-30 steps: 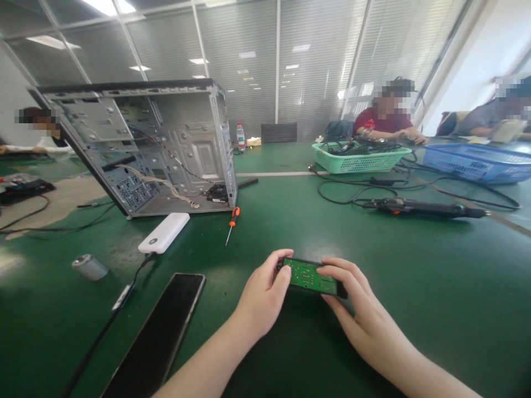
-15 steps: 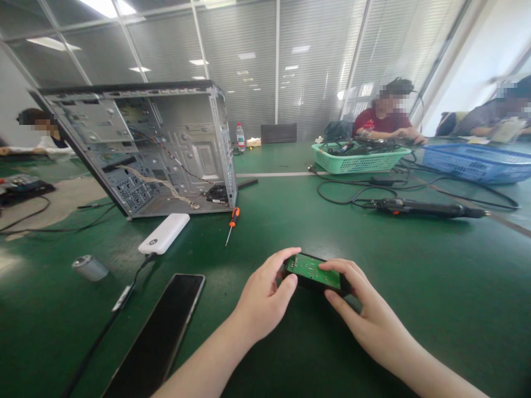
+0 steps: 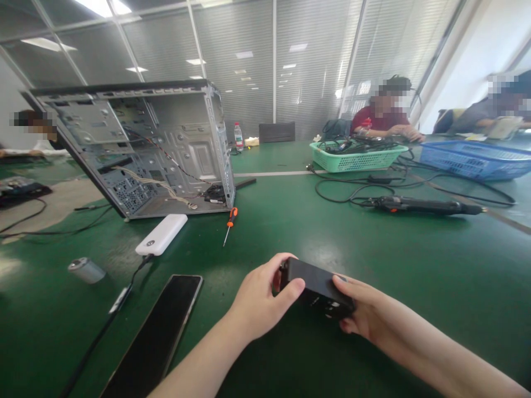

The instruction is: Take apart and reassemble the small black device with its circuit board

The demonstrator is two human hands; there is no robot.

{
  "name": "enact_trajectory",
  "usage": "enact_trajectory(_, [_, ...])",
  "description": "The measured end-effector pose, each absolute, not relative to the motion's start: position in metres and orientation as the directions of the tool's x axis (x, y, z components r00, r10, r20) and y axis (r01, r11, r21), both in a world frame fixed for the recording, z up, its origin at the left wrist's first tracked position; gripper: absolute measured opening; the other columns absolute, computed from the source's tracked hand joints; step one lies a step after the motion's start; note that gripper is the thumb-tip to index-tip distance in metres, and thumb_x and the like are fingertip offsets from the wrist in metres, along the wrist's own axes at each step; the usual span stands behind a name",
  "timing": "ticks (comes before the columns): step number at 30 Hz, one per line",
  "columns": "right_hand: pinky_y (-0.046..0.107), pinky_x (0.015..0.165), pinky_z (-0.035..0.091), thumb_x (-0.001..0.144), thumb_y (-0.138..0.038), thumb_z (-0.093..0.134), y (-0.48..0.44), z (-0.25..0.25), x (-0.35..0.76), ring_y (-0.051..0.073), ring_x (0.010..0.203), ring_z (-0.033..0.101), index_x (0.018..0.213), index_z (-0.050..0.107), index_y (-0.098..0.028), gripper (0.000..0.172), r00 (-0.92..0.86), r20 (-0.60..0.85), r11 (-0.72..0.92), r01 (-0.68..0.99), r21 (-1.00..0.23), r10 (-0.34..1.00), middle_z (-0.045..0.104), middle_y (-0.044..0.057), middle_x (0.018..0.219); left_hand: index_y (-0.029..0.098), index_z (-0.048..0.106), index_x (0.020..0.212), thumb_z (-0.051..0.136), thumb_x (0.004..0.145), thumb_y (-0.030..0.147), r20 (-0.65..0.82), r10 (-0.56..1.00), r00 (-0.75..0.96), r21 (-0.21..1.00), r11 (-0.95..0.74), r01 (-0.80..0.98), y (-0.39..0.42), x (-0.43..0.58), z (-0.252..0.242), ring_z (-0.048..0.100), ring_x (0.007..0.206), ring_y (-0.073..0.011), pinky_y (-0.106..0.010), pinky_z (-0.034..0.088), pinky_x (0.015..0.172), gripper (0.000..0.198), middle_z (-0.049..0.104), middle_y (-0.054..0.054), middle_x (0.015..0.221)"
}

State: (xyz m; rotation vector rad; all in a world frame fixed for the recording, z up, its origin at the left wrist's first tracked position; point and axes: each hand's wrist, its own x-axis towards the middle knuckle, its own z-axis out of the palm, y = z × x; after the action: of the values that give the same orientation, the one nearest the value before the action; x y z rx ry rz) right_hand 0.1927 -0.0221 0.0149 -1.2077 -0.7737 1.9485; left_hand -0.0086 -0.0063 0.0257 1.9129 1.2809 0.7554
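Between my two hands is a small black box-shaped device (image 3: 317,280), held tilted above the green table with a plain dark face upward. My left hand (image 3: 265,301) grips its left end, thumb on the near edge and fingers behind. My right hand (image 3: 360,301) closes on the right end, thumb on top and fingers underneath. Light markings or openings show on the near side, too small to make out. The green circuit board seen earlier is hidden now. To the left lies a dark phone (image 3: 153,331).
An open computer case (image 3: 166,149) stands at back left. Before it lie an orange screwdriver (image 3: 230,224), a white power bank (image 3: 161,235) and a metal cylinder (image 3: 87,270). A black electric screwdriver (image 3: 427,206), green basket (image 3: 357,161) and blue basket (image 3: 477,160) occupy the right. People sit beyond.
The black device has been turned over, so its circuit board no longer shows and a plain black face is up. My right thumb has moved from the near side to the top.
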Motion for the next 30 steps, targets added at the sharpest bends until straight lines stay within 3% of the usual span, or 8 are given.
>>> enact_trajectory(5, [0.015, 0.042, 0.036, 0.093, -0.036, 0.051, -0.022, 0.020, 0.192, 0.009, 0.048, 0.049, 0.092, 0.050, -0.016, 0.021, -0.386, -0.646, -0.752, -0.321, -0.575, 0.658, 0.052, 0.001, 0.064, 0.020, 0.050, 0.072, 0.036, 0.083, 0.063, 0.009, 0.950, 0.311, 0.853, -0.170, 0.494, -0.004, -0.006, 0.022, 0.049, 0.058, -0.0156, -0.024, 0.034, 0.054, 0.046, 0.053, 0.001, 0.062])
enact_trajectory(10, [0.013, 0.039, 0.029, 0.098, -0.052, 0.028, -0.026, 0.021, 0.188, 0.008, 0.043, 0.043, 0.073, 0.045, -0.014, 0.049, -0.634, -0.547, -0.836, -0.368, -0.408, 0.546, 0.044, 0.001, 0.057, 0.021, 0.041, 0.051, 0.013, 0.085, 0.067, -0.142, 0.955, 0.261, 0.887, 0.006, 0.461, -0.001, -0.005, 0.017, 0.044, 0.045, -0.0138, -0.026, 0.036, 0.055, 0.063, 0.041, 0.004, 0.043])
enact_trajectory(15, [0.013, 0.037, 0.025, 0.099, -0.054, 0.010, -0.029, 0.024, 0.184, 0.007, 0.040, 0.040, 0.071, 0.049, -0.012, 0.064, -0.680, -0.537, -0.865, -0.362, -0.347, 0.499, 0.041, 0.001, 0.054, 0.020, 0.047, 0.048, 0.010, 0.086, 0.068, -0.206, 0.947, 0.248, 0.901, 0.085, 0.425, 0.002, -0.007, 0.005, 0.048, 0.042, -0.0142, -0.027, 0.040, 0.060, 0.071, 0.044, 0.004, 0.037])
enact_trajectory(19, [0.013, 0.038, 0.027, 0.099, -0.054, 0.014, -0.029, 0.021, 0.185, 0.007, 0.040, 0.040, 0.069, 0.046, -0.012, 0.061, -0.659, -0.538, -0.848, -0.362, -0.387, 0.526, 0.041, 0.001, 0.054, 0.020, 0.049, 0.048, 0.011, 0.087, 0.066, -0.199, 0.946, 0.256, 0.906, 0.078, 0.416, 0.003, -0.007, 0.003, 0.049, 0.043, -0.0140, -0.027, 0.040, 0.061, 0.071, 0.046, 0.003, 0.038])
enact_trajectory(23, [0.015, 0.044, 0.035, 0.099, -0.048, 0.028, -0.028, 0.020, 0.187, 0.009, 0.046, 0.046, 0.075, 0.044, -0.014, 0.045, -0.543, -0.590, -0.801, -0.371, -0.470, 0.598, 0.046, 0.001, 0.058, 0.019, 0.048, 0.055, 0.018, 0.087, 0.064, -0.175, 0.943, 0.282, 0.924, 0.058, 0.378, 0.003, -0.006, 0.008, 0.047, 0.044, -0.0126, -0.026, 0.039, 0.056, 0.064, 0.046, 0.004, 0.042])
enact_trajectory(27, [0.017, 0.048, 0.041, 0.099, -0.036, 0.035, -0.025, 0.023, 0.186, 0.010, 0.050, 0.051, 0.098, 0.047, -0.014, 0.026, -0.379, -0.599, -0.707, -0.316, -0.633, 0.706, 0.051, 0.001, 0.063, 0.018, 0.053, 0.079, 0.032, 0.087, 0.059, -0.159, 0.941, 0.298, 0.955, 0.069, 0.288, 0.001, -0.003, 0.013, 0.052, 0.051, -0.0119, -0.024, 0.039, 0.052, 0.047, 0.053, 0.004, 0.061])
enact_trajectory(30, [0.016, 0.048, 0.042, 0.096, -0.032, 0.038, -0.023, 0.026, 0.186, 0.011, 0.053, 0.051, 0.105, 0.046, -0.011, 0.023, -0.230, -0.567, -0.610, -0.231, -0.758, 0.791, 0.052, 0.002, 0.066, 0.019, 0.054, 0.103, 0.043, 0.086, 0.047, -0.135, 0.935, 0.329, 0.970, 0.057, 0.235, -0.002, -0.001, 0.016, 0.056, 0.069, -0.0142, -0.024, 0.042, 0.057, 0.035, 0.059, -0.001, 0.084])
